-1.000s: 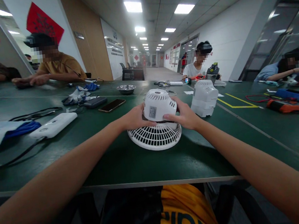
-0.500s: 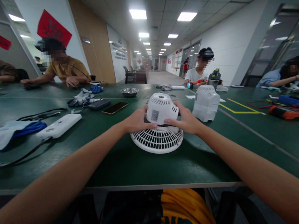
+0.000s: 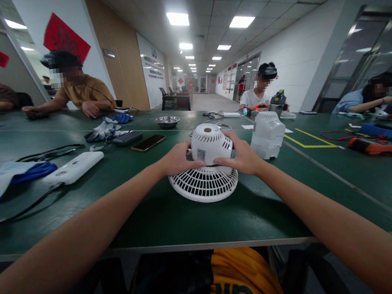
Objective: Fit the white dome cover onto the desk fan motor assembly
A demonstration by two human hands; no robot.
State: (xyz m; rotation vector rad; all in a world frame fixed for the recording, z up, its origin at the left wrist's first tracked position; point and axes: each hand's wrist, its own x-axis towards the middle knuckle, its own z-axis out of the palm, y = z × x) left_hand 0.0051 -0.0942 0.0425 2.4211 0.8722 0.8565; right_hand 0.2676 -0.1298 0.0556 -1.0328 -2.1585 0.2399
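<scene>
In front of me a white fan grille (image 3: pixel 205 186) lies on the green table, ribs and round rim showing. Over it sits a white fan motor housing (image 3: pixel 213 145) with vent slots, a round hole on top and a small printed label. My left hand (image 3: pixel 183 158) grips the housing's left side, thumb at its lower edge. On the other side my right hand (image 3: pixel 241 156) holds it the same way, its thumb near the left one. A dark gap shows beneath the housing. My other fingers are partly hidden behind it.
Right of my hands stands a white plastic fan base (image 3: pixel 268 134). To the left lie a phone (image 3: pixel 148 143), a white power bank (image 3: pixel 74 168) and gloves (image 3: pixel 15 176). A metal bowl (image 3: pixel 167 122) is farther back; an orange meter (image 3: pixel 375 146) lies right. Several people sit around the table.
The housing has turned slightly between my hands, its label now farther left and narrower. Both hands keep their hold. The whole view has shifted a little.
</scene>
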